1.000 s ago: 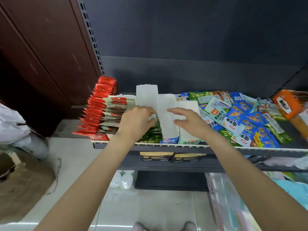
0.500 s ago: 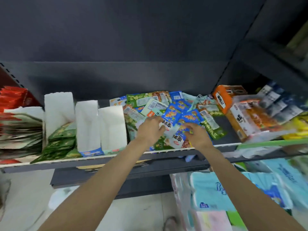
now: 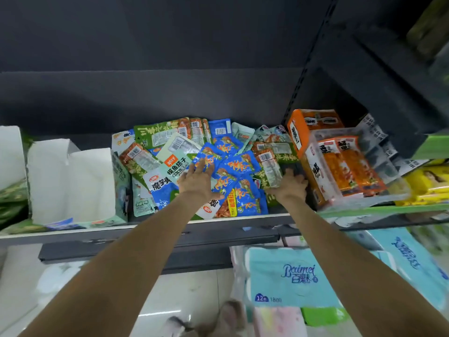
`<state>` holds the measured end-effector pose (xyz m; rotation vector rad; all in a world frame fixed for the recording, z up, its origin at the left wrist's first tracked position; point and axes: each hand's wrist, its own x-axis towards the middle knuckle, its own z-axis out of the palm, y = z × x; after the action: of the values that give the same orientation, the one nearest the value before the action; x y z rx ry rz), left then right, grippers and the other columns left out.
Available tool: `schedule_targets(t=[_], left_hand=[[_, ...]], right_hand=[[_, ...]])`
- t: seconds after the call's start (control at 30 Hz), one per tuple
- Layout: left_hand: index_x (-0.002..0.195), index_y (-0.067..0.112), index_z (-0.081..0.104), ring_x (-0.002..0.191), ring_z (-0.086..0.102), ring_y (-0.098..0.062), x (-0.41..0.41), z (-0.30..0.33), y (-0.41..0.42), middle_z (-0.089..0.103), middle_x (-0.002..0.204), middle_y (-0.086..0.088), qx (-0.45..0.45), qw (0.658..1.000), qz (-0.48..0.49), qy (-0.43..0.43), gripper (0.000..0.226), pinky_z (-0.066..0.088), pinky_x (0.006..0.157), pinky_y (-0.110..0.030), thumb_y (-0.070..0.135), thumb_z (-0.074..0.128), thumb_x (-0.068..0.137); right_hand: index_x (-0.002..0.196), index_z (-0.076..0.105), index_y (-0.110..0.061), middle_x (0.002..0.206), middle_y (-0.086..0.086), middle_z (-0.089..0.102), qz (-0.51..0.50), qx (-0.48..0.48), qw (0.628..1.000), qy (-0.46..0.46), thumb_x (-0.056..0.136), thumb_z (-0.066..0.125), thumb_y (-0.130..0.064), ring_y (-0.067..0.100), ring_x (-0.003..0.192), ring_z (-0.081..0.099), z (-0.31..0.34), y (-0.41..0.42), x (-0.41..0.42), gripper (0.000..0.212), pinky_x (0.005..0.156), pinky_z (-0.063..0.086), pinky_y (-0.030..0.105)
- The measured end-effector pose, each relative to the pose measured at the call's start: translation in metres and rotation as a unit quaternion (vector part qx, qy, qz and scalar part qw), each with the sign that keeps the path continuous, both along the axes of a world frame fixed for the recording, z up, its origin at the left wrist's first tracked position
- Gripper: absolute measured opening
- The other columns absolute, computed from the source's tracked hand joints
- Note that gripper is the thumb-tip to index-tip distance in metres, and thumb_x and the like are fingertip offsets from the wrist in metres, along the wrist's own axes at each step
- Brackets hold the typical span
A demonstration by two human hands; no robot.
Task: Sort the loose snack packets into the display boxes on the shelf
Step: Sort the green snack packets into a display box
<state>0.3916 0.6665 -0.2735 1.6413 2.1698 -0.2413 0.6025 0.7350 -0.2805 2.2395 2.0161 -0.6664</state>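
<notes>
A heap of loose snack packets lies mid-shelf: blue ones point(image 3: 237, 166) on top, green ones point(image 3: 160, 132) behind and around, and a pale packet point(image 3: 176, 158). My left hand point(image 3: 196, 183) lies flat with spread fingers on the blue packets. My right hand point(image 3: 290, 187) is at the heap's right edge, fingers apart on the dark shelf, touching a green packet point(image 3: 271, 173); no grip shows. White display boxes point(image 3: 73, 186) stand to the left. One at the far left point(image 3: 11, 154) holds green packets point(image 3: 12, 198).
An orange box point(image 3: 297, 132) and a clear tray of orange packs point(image 3: 347, 166) crowd the heap's right side, beside a shelf upright point(image 3: 300, 88). Yellow packs point(image 3: 427, 186) lie further right. Tissue packs point(image 3: 289, 276) sit below the shelf's front edge point(image 3: 145, 226).
The view swung right from the display boxes to the loose heap. Both hands left the boxes and landed on the packets; since then the left spread flat and the right slid to the heap's right edge.
</notes>
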Motion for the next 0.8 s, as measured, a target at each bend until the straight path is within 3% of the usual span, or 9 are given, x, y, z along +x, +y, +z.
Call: schedule_targets(t=[0.1,0.2,0.3,0.4,0.5,0.57,0.63,0.7,0.8], left_hand=[[0.152,0.028,0.0,0.146,-0.003,-0.026,0.003,0.0,0.001,-0.009,0.159,0.001,0.007,1.0,0.009,-0.003,0.1,0.014,0.117,-0.046,0.058,0.062,0.08],[0.151,0.029,0.001,0.147,-0.002,-0.026,0.001,-0.001,-0.001,-0.008,0.159,0.002,0.018,1.0,0.013,-0.012,0.099,0.015,0.116,-0.049,0.058,0.063,0.08],[0.151,0.031,0.003,0.147,0.0,-0.023,-0.001,0.002,-0.005,-0.005,0.159,0.003,0.033,0.999,0.01,0.001,0.097,0.011,0.114,-0.055,0.061,0.06,0.079],[0.151,0.03,0.007,0.147,0.004,-0.019,0.003,0.012,-0.013,0.006,0.159,0.004,0.121,0.991,0.017,-0.059,0.096,0.004,0.115,-0.054,0.058,0.064,0.079],[0.145,0.024,0.031,0.136,0.034,-0.022,0.005,0.031,-0.024,0.035,0.148,0.001,0.284,0.941,-0.011,-0.186,0.076,0.026,0.113,-0.044,0.035,0.071,0.081],[0.125,0.015,0.055,0.107,0.058,-0.021,-0.004,0.048,-0.034,0.06,0.121,-0.004,0.36,0.907,0.003,-0.217,0.04,0.043,0.093,-0.03,0.019,0.066,0.087],[0.1,0.006,0.066,0.072,0.058,-0.016,-0.024,0.064,-0.048,0.066,0.089,-0.007,0.382,0.893,0.05,-0.231,0.014,0.041,0.065,-0.022,0.014,0.061,0.091],[0.085,0.001,0.065,0.059,0.053,-0.017,-0.051,0.076,-0.063,0.065,0.073,-0.009,0.384,0.887,0.082,-0.242,0.02,0.036,0.054,-0.025,0.019,0.06,0.092],[0.079,0.001,0.062,0.066,0.06,-0.026,-0.095,0.09,-0.091,0.069,0.076,-0.013,0.374,0.885,0.097,-0.26,0.023,0.048,0.062,-0.03,0.02,0.06,0.091]], right_hand=[[0.122,0.051,0.001,0.125,0.02,0.056,0.009,0.029,0.997,0.069,0.086,0.066,-0.027,0.033,0.116,0.053,0.005,0.006,-0.001,0.048,0.093,0.043,0.039],[0.116,0.058,-0.002,0.111,0.018,0.063,0.023,0.17,0.972,0.161,0.091,0.059,-0.016,0.034,0.102,0.061,0.026,-0.002,-0.008,0.028,0.076,0.046,0.032],[0.118,0.056,-0.008,0.108,0.01,0.064,0.067,0.252,0.935,0.242,0.091,0.059,-0.012,0.024,0.095,0.061,0.058,-0.017,-0.021,0.027,0.073,0.042,0.025],[0.111,0.061,-0.016,0.101,-0.005,0.063,0.062,0.201,0.904,0.371,0.087,0.064,-0.009,0.012,0.097,0.06,0.084,-0.027,-0.038,0.025,0.079,0.045,0.021],[0.085,0.067,-0.015,0.091,-0.006,0.065,0.001,0.081,0.874,0.479,0.086,0.063,-0.009,0.016,0.096,0.063,0.097,-0.035,-0.061,0.007,0.079,0.052,0.027],[0.088,0.067,-0.007,0.093,0.004,0.065,-0.041,-0.006,0.82,0.571,0.091,0.055,-0.009,0.02,0.089,0.065,0.108,-0.042,-0.078,0.012,0.07,0.057,0.026],[0.092,0.063,-0.004,0.089,0.011,0.065,-0.044,-0.051,0.777,0.625,0.095,0.043,-0.012,0.021,0.079,0.065,0.12,-0.05,-0.093,0.021,0.07,0.057,0.029],[0.091,0.06,-0.005,0.092,0.015,0.063,-0.028,-0.058,0.783,0.619,0.096,0.041,-0.017,0.022,0.082,0.063,0.127,-0.061,-0.111,0.023,0.08,0.052,0.034],[0.095,0.064,-0.008,0.106,0.012,0.064,0.098,0.002,0.851,0.516,0.092,0.056,-0.021,0.021,0.1,0.061,0.129,-0.082,-0.146,0.016,0.091,0.046,0.034]])
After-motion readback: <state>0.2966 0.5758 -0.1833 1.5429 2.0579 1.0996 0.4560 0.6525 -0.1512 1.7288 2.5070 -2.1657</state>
